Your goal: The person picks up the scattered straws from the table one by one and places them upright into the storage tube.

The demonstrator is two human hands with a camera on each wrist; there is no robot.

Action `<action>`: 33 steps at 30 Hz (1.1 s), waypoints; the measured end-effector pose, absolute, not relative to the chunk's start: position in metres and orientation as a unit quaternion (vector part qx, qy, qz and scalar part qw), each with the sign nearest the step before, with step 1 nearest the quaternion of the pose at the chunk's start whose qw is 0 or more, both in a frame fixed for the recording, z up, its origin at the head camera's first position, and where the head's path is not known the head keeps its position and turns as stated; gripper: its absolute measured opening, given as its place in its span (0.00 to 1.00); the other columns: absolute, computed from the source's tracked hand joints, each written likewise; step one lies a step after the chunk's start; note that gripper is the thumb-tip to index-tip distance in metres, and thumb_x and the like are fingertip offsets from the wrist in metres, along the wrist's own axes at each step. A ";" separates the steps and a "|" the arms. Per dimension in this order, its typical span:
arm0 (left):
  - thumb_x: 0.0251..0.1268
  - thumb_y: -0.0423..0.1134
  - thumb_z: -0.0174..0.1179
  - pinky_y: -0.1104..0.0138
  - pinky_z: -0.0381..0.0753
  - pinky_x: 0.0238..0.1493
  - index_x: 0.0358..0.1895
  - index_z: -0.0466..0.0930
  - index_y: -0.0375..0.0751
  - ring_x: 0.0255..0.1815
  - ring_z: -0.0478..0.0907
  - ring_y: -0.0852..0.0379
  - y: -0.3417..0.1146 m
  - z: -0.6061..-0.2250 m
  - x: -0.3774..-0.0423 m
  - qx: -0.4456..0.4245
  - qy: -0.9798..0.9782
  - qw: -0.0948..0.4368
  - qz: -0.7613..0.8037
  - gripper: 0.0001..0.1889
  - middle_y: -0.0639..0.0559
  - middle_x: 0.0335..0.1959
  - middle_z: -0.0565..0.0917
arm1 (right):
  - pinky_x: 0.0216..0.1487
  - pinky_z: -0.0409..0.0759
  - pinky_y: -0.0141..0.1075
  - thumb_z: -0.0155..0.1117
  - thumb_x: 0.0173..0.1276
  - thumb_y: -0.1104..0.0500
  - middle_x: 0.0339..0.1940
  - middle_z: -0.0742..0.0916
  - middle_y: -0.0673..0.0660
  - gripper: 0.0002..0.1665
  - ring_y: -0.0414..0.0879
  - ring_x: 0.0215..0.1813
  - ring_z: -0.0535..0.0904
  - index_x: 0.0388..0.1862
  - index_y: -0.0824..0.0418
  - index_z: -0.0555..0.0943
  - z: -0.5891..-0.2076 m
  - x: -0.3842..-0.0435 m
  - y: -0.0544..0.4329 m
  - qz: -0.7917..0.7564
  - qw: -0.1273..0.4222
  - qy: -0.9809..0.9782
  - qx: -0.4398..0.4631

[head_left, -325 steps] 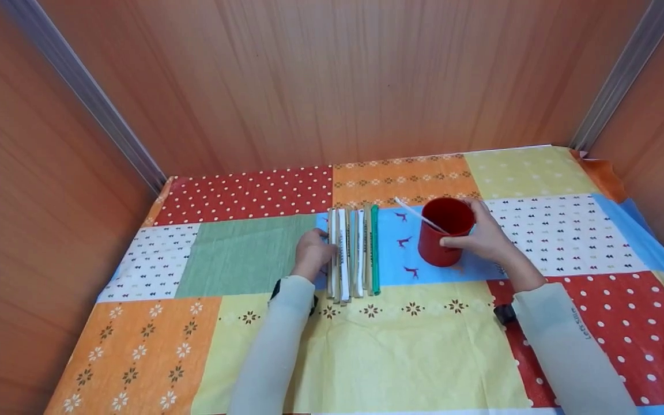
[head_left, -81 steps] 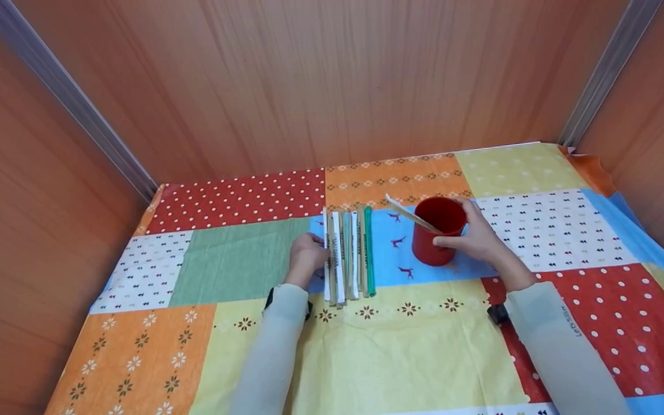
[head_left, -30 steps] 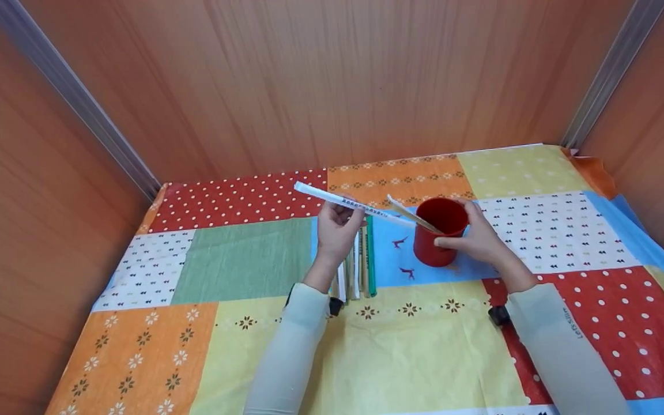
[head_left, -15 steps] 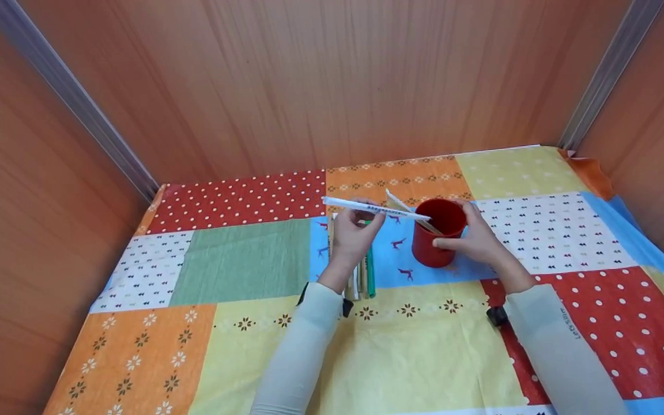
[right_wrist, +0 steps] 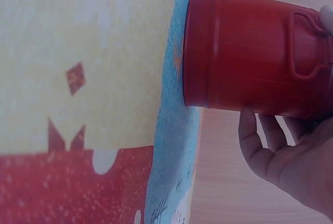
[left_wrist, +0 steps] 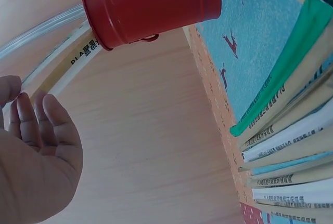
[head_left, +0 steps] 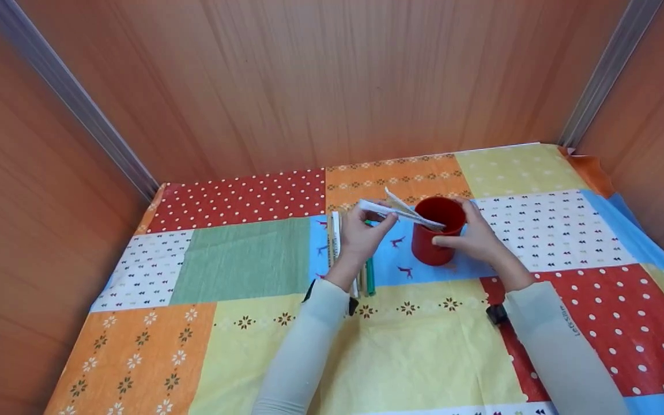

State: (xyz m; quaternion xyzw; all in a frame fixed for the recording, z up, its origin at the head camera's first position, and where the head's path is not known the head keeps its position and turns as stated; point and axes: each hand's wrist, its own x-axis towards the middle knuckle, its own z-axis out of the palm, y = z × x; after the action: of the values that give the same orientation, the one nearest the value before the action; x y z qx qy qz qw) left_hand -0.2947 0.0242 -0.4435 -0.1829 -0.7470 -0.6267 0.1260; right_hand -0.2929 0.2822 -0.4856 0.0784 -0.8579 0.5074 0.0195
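Observation:
My left hand [head_left: 359, 237] pinches a white paper-wrapped straw [head_left: 379, 208] between thumb and fingers. That straw slants down to the right, its lower end inside the mouth of a red metal cup [head_left: 427, 249]. Other wrapped straws [head_left: 396, 199] lean out over the cup's left rim. With thumb at the near side and fingers round the far side, my right hand [head_left: 480, 242] holds the upright cup near its rim. Small wire handles [right_wrist: 293, 44] show on the cup's side in the right wrist view. The straws' ends inside the cup are hidden.
Several wrapped straws [left_wrist: 291, 143] lie side by side left of the cup, partly under my left forearm; a green one [head_left: 370, 278] is at their right end. A patchwork cloth [head_left: 240, 259] covers the table. Wooden panels [head_left: 332, 86] stand behind and at the sides.
My left hand has picked the white straw off the row, carried it right and lowered its end into the cup. The right hand stays on the cup.

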 end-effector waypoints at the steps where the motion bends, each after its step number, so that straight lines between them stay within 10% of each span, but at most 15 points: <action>1: 0.58 0.41 0.68 0.70 0.82 0.36 0.41 0.82 0.43 0.35 0.81 0.58 0.024 -0.444 -0.295 -0.180 -0.748 0.123 -0.627 0.10 0.49 0.36 0.86 | 0.62 0.71 0.56 0.77 0.50 0.45 0.70 0.66 0.59 0.59 0.56 0.71 0.61 0.73 0.57 0.53 -0.485 -0.293 0.282 0.509 0.019 -0.857 0.079; 33: 0.61 0.47 0.64 0.65 0.77 0.37 0.56 0.74 0.46 0.39 0.74 0.56 -0.041 -0.486 -0.318 -0.103 -0.878 -0.006 -0.467 0.21 0.47 0.49 0.77 | 0.61 0.74 0.55 0.79 0.46 0.43 0.72 0.65 0.58 0.64 0.56 0.72 0.58 0.75 0.55 0.51 -0.483 -0.292 0.280 0.507 0.008 -0.859 0.066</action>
State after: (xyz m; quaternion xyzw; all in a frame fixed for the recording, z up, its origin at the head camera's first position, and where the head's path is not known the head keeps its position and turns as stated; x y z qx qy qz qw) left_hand -0.3178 -0.0408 -0.4858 -0.1034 -0.8779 -0.4675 -0.0065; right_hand -0.2925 0.2802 -0.4833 0.0655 -0.8594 0.5070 0.0078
